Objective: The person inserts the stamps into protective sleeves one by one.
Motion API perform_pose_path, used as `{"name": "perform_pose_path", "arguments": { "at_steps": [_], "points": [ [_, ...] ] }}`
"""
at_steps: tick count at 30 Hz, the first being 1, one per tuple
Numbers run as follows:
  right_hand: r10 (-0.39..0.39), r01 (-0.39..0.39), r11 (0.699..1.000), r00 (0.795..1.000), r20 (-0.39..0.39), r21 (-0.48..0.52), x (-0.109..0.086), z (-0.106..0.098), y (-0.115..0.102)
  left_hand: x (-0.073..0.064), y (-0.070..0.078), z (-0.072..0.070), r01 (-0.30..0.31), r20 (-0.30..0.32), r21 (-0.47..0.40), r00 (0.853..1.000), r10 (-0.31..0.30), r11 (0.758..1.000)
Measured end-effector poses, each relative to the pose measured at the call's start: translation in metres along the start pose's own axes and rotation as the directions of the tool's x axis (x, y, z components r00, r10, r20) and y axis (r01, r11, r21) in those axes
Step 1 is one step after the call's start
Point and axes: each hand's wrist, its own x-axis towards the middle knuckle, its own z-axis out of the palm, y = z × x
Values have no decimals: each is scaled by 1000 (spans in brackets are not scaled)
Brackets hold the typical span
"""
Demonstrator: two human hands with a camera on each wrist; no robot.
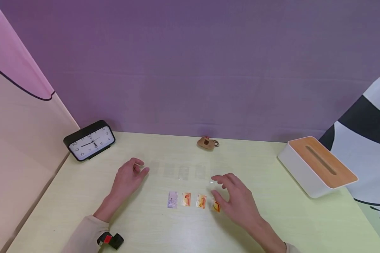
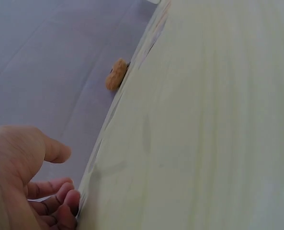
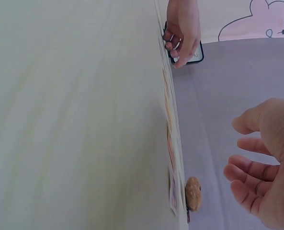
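Note:
My left hand [image 1: 128, 177] hovers with loosely bent fingers at the left end of a row of several faint, clear plastic sleeves [image 1: 183, 173]. Nothing is in its grasp. Over the right end of that row is my right hand [image 1: 239, 200], thumb and fingers spread apart, partly covering the rightmost card. Below the sleeves lie a small purple card [image 1: 172, 200] and three small orange cards [image 1: 201, 201] in a line. The left wrist view shows the left hand [image 2: 31, 182] holding nothing, and the right wrist view shows the right hand [image 3: 271, 163] with a gap between thumb and fingers.
A black-framed clock [image 1: 90, 140] stands at the back left. A brown plush keychain [image 1: 206, 143] lies by the table's back edge. At the right stands a white tissue box [image 1: 316, 167] with a wooden lid. A purple backdrop [image 1: 190, 70] rises behind the table.

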Motion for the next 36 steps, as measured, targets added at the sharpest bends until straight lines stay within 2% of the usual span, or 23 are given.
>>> {"name": "perform_pose_path", "arguments": {
  "at_steps": [9, 22, 30, 36],
  "points": [
    [25, -29, 995, 999, 46, 99, 5, 13, -6, 6, -1, 9, 31, -18, 39, 999, -30, 999],
    [125, -152, 973, 979, 160, 173, 17, 36, -23, 5, 2, 21, 78, -47, 119, 996, -73, 990],
    [164, -211, 958, 959, 233, 193, 22, 48, -28, 3, 3, 27, 61, -78, 137, 996, -51, 989],
    [174, -236, 955, 935, 308, 178, 28, 57, -34, 2, 2, 28, 67, -80, 137, 995, -56, 988]
  ]
}}
